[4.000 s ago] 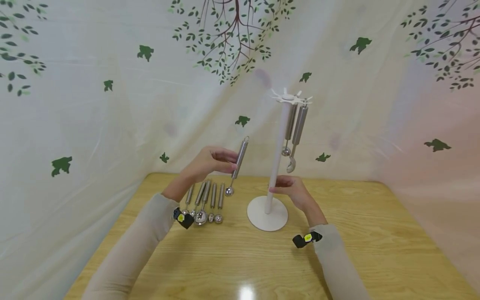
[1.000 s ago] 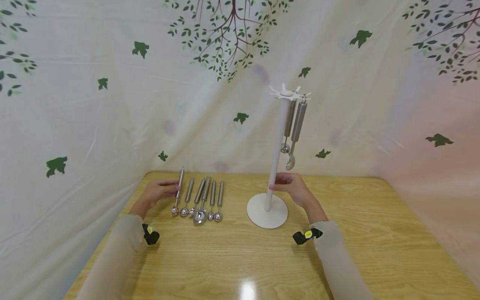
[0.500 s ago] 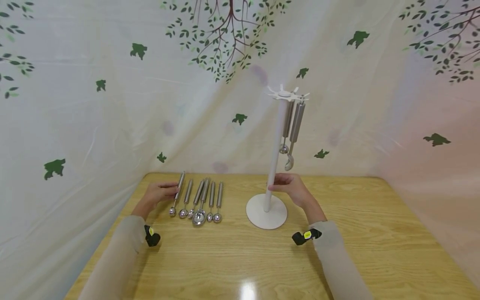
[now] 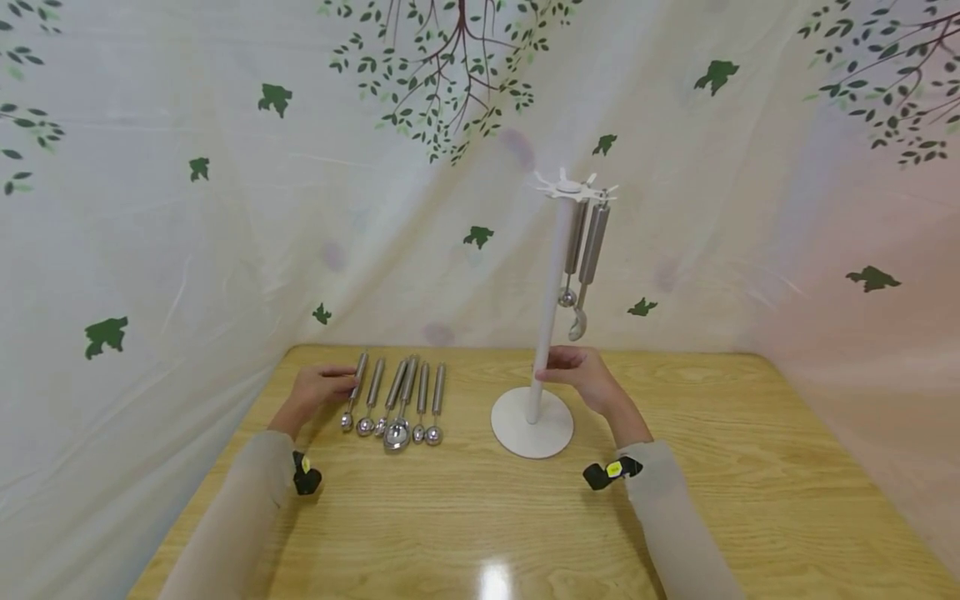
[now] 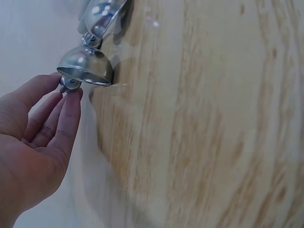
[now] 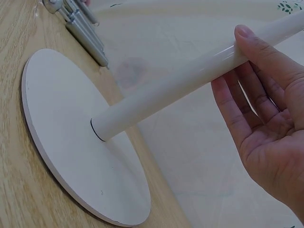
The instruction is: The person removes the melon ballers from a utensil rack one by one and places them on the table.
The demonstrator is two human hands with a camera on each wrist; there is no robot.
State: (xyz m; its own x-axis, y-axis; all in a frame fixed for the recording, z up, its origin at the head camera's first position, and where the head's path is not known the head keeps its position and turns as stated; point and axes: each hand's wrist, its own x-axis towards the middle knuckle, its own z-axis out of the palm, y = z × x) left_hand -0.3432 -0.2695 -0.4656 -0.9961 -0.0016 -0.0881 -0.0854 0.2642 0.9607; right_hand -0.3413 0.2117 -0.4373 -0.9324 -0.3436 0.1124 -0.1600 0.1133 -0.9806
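At the left end of a row of steel scoops, my left hand (image 4: 317, 390) pinches the handle of a melon baller (image 4: 348, 422). In the left wrist view its round bowl (image 5: 85, 65) shows just beyond the thumb and fingertips. My right hand (image 4: 588, 383) grips the post of the white rack (image 4: 550, 321) low down, above its round base (image 4: 512, 429); the right wrist view shows thumb and fingers on either side of the post (image 6: 161, 92). From the rack's top arms hang two steel scoops, a nearer one (image 4: 595, 246) and one (image 4: 575, 242) partly behind the post.
Beside the held melon baller, several more lie side by side on the wooden table (image 4: 420, 517), including a larger scoop (image 4: 397, 433). A pale curtain (image 4: 405, 250) with printed leaves stands behind the table's back edge.
The left hand has carried the melon baller from near the rack to the row's left end. Over the last second its handle has sunk lower. The right hand keeps its grip on the post.
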